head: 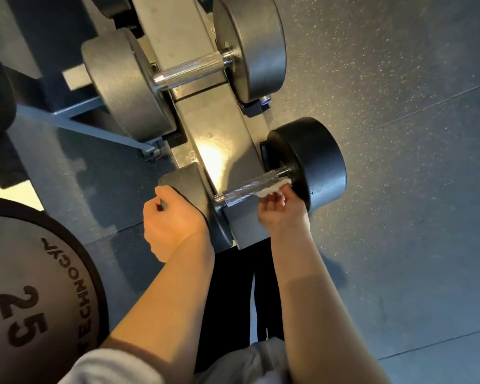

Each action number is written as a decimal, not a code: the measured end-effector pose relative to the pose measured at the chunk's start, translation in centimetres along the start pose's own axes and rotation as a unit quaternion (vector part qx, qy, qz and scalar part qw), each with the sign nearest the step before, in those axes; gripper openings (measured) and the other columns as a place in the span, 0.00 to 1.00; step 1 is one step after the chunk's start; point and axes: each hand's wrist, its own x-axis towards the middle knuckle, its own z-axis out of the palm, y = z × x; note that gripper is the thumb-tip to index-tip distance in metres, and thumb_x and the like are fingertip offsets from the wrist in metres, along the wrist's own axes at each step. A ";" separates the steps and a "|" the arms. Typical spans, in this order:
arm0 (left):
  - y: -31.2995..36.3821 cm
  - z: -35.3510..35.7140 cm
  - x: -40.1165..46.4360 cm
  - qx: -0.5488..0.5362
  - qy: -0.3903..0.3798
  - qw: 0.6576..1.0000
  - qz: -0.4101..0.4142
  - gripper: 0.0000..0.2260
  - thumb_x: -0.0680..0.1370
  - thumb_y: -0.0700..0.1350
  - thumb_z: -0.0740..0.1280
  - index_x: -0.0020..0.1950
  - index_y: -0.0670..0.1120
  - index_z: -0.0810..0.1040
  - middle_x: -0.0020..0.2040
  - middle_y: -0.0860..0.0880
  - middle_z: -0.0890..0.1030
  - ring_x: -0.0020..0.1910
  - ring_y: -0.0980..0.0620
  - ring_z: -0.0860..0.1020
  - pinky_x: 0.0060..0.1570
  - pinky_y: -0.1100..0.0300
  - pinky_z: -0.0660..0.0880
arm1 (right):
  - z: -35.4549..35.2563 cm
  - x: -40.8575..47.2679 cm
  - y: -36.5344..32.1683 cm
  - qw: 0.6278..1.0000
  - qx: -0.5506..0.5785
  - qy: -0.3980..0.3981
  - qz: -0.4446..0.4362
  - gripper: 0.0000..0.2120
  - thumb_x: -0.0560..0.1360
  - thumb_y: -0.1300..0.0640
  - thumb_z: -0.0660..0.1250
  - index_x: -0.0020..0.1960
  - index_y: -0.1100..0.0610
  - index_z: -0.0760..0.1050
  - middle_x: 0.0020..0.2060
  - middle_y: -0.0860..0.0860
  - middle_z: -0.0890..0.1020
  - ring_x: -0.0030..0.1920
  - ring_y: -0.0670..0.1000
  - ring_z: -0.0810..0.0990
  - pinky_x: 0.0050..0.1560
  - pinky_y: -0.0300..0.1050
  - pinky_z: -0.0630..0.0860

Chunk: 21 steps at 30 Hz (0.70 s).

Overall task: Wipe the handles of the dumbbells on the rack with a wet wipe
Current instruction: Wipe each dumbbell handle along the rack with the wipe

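The wet wipe [272,189] sits bunched against the near side of the knurled handle [250,189] of the nearest dumbbell [311,162], close to its right-hand head, low on the rack [219,128]. Your right hand [281,209] pinches the wipe from below, fingers curled round it. Your left hand [172,223] grips the left head of that dumbbell, fingers curled over its edge. The larger dumbbell [189,70] rests on the cradle beyond (whether its handle is wiped, I cannot tell). Risk: the wipe covers only a small patch, so the far side and left end may go unwiped. The knurling could also snag and shred it.
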 end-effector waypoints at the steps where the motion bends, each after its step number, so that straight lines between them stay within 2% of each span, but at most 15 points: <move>1: 0.0 0.0 0.1 0.000 0.000 1.000 0.002 0.16 0.79 0.59 0.52 0.43 0.49 0.70 0.37 0.52 0.72 0.39 0.48 0.70 0.41 0.55 0.65 | 0.2 0.3 0.1 1.000 0.010 0.002 0.001 0.08 0.78 0.62 0.62 0.40 0.57 0.71 0.30 0.49 0.75 0.33 0.47 0.73 0.38 0.38 0.69; 3: -0.1 0.0 0.3 0.002 0.000 1.000 0.003 0.16 0.80 0.58 0.52 0.43 0.49 0.70 0.39 0.50 0.72 0.40 0.47 0.70 0.42 0.54 0.65 | 0.6 0.8 0.3 1.000 0.025 -0.011 0.010 0.11 0.79 0.61 0.59 0.38 0.56 0.71 0.29 0.49 0.76 0.33 0.48 0.72 0.36 0.38 0.68; 5: -0.2 0.1 0.4 0.003 -0.004 1.000 0.001 0.16 0.80 0.59 0.52 0.44 0.49 0.70 0.40 0.50 0.73 0.41 0.47 0.70 0.43 0.54 0.65 | 0.9 1.5 0.3 0.999 0.007 -0.038 0.021 0.13 0.80 0.59 0.54 0.40 0.54 0.73 0.33 0.50 0.77 0.35 0.49 0.73 0.37 0.41 0.68; 7: -0.3 0.2 0.5 0.003 -0.011 1.000 -0.005 0.16 0.79 0.59 0.52 0.45 0.49 0.71 0.40 0.51 0.73 0.41 0.47 0.70 0.43 0.53 0.67 | 1.1 1.8 0.3 0.998 -0.016 -0.056 0.017 0.16 0.81 0.57 0.51 0.42 0.55 0.76 0.33 0.52 0.82 0.40 0.52 0.76 0.43 0.45 0.72; 9: -0.3 0.2 0.5 -0.005 -0.014 1.000 -0.009 0.15 0.79 0.58 0.52 0.45 0.49 0.71 0.39 0.52 0.72 0.41 0.48 0.69 0.43 0.54 0.67 | 0.9 1.3 0.5 0.998 -0.015 -0.064 -0.001 0.15 0.81 0.59 0.52 0.43 0.57 0.76 0.33 0.53 0.82 0.41 0.53 0.78 0.47 0.46 0.74; 12: 0.0 0.0 0.5 -0.002 -0.036 0.999 -0.007 0.13 0.81 0.56 0.53 0.47 0.49 0.71 0.44 0.51 0.73 0.44 0.48 0.69 0.44 0.56 0.62 | -0.4 0.4 1.1 0.998 -0.007 -0.047 -0.041 0.11 0.81 0.61 0.57 0.42 0.57 0.73 0.35 0.51 0.78 0.38 0.49 0.75 0.43 0.40 0.72; 14: -0.1 -0.1 0.5 0.004 -0.036 0.999 -0.001 0.15 0.81 0.56 0.53 0.50 0.48 0.73 0.46 0.50 0.74 0.45 0.47 0.70 0.45 0.56 0.62 | -1.1 0.4 1.8 0.996 -0.023 -0.042 -0.071 0.10 0.79 0.64 0.57 0.41 0.56 0.72 0.34 0.51 0.75 0.35 0.48 0.73 0.39 0.39 0.72; 16: -0.3 0.0 0.6 -0.004 -0.026 1.000 0.006 0.18 0.80 0.58 0.53 0.52 0.47 0.75 0.45 0.50 0.74 0.44 0.47 0.71 0.44 0.55 0.63 | -1.1 0.5 3.5 0.993 -0.077 -0.039 -0.084 0.12 0.77 0.67 0.54 0.40 0.57 0.71 0.31 0.52 0.74 0.30 0.48 0.72 0.33 0.38 0.71; 18: -0.5 0.2 0.8 -0.005 -0.021 1.000 0.010 0.20 0.79 0.58 0.53 0.53 0.46 0.76 0.46 0.49 0.76 0.45 0.46 0.73 0.44 0.54 0.65 | -0.9 0.4 5.4 0.984 -0.161 -0.038 -0.065 0.12 0.75 0.69 0.53 0.37 0.57 0.69 0.29 0.52 0.73 0.28 0.49 0.72 0.31 0.39 0.71; 20: -0.7 0.1 1.0 0.002 -0.020 1.000 0.011 0.20 0.79 0.59 0.52 0.54 0.47 0.76 0.50 0.47 0.78 0.49 0.44 0.75 0.48 0.52 0.68 | -1.1 -0.3 5.9 0.958 -0.282 -0.039 -0.043 0.13 0.75 0.69 0.54 0.35 0.57 0.69 0.27 0.53 0.75 0.25 0.49 0.74 0.27 0.36 0.71; 21: -0.6 0.2 1.1 0.001 -0.021 1.000 0.013 0.19 0.79 0.59 0.52 0.53 0.48 0.76 0.51 0.47 0.79 0.50 0.44 0.75 0.49 0.51 0.68 | -1.2 -0.6 5.7 0.930 -0.361 -0.048 -0.044 0.14 0.75 0.69 0.55 0.34 0.57 0.70 0.26 0.52 0.75 0.25 0.48 0.74 0.25 0.34 0.70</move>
